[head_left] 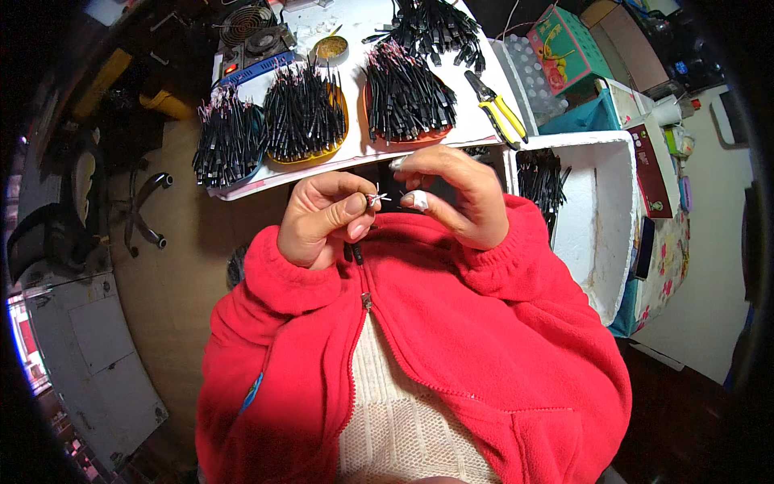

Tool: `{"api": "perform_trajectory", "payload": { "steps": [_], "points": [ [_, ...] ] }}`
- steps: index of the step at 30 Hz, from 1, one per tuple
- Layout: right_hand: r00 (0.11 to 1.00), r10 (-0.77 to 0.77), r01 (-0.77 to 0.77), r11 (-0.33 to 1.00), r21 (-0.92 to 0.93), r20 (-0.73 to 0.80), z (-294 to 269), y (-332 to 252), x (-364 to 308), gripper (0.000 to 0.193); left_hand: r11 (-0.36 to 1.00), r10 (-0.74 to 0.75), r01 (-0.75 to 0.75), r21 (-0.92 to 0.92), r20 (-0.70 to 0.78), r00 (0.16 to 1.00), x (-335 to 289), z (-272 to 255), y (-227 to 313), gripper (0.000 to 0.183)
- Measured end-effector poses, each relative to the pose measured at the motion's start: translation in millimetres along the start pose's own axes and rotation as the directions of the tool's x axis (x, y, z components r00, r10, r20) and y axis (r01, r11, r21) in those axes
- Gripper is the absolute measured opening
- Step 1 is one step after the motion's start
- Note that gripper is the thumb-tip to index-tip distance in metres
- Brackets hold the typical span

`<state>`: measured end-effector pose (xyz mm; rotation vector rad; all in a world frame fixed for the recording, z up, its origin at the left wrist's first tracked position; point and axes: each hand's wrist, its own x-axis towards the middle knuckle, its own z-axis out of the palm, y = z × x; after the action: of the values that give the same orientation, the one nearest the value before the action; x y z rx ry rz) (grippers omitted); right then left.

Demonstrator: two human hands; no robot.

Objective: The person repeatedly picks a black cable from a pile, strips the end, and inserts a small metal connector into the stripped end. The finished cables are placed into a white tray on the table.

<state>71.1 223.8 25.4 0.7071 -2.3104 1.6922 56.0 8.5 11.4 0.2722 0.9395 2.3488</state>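
Observation:
My left hand (318, 222) pinches a black cable between thumb and forefinger in front of my chest. Thin red and white wire ends (378, 198) fan out of its tip toward the right, and a bit of black cable shows below the fingers. Opposite it, my right hand (468, 198) has its thumb and forefinger apart, with white wrapping on their tips and nothing visible between them. Just beyond my hands, dense bunches of black cables (305, 113) stand upright in a yellow basket (345, 133) and a red basket (415, 138); another bunch (226, 137) stands at left.
Yellow-handled pliers (501, 114) lie on the white table, right of the baskets. Farther back are loose cables (435, 28), a round tin (330, 49) and a device with a fan (248, 28). A white foam box (601, 194) with cables stands at right.

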Motion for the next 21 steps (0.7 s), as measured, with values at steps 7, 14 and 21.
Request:
{"api": "perform_trajectory", "payload": {
  "steps": [7, 14, 21],
  "points": [
    [0.961, -0.270, 0.274, 0.959, -0.066, 0.060, 0.1, -5.0, 18.0, 0.027, 0.996, -0.048, 0.050, -0.070, 0.018, 0.999, 4.0, -1.4, -0.8, 0.018],
    [0.931, 0.342, -0.366, 0.881, 0.299, 0.129, 1.9, 11.5, 7.7, 0.011, 0.998, -0.008, 0.010, -0.059, 0.035, 0.999, 5.8, -2.4, 0.5, 0.016],
    [0.969, -0.239, 0.245, 0.963, -0.112, 0.070, -6.4, -8.0, 11.9, 0.029, 0.999, -0.054, 0.054, 0.002, 0.040, 0.998, 4.4, 0.8, -1.6, 0.014]
  ]
}}
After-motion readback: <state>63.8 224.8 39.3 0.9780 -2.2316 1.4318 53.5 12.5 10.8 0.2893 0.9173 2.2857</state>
